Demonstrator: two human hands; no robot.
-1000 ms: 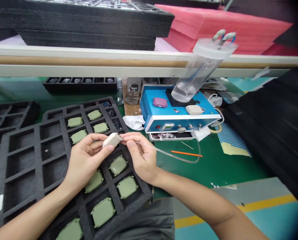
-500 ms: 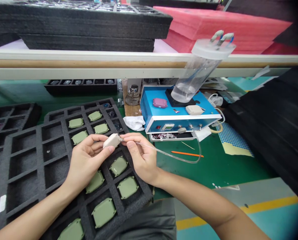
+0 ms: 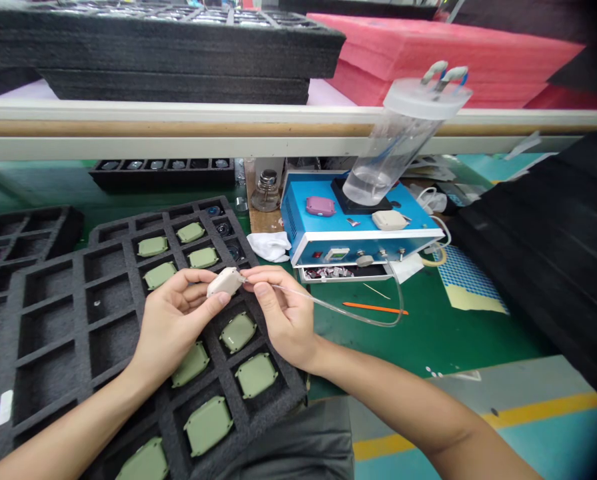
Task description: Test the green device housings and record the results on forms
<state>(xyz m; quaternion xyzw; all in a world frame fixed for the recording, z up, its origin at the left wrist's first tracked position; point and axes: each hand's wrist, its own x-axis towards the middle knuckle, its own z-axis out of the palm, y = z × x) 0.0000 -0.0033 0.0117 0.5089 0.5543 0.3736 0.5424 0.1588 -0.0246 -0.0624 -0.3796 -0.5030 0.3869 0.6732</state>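
Observation:
My left hand [image 3: 178, 320] grips a cream watch case [image 3: 223, 283] between thumb and fingers, above the black foam tray [image 3: 91, 393]. Against the case's right end, my right hand [image 3: 285, 317] pinches the end of a clear thin tube [image 3: 348, 318]. The exact contact at the tip is hidden by my fingers. From there the tube loops right and up to the front of a blue machine [image 3: 303, 230]. Several green watch cases [image 3: 257, 375] lie in the tray's compartments below and around my hands.
On the machine stand a clear cylinder [image 3: 378, 157], a purple watch case [image 3: 321, 206] and another cream case [image 3: 389, 220]. An orange stick [image 3: 375, 308] lies on the green mat. A white cloth [image 3: 269, 247] and a glass bottle [image 3: 267, 192] sit left of the machine. A shelf rail [image 3: 178, 147] crosses behind.

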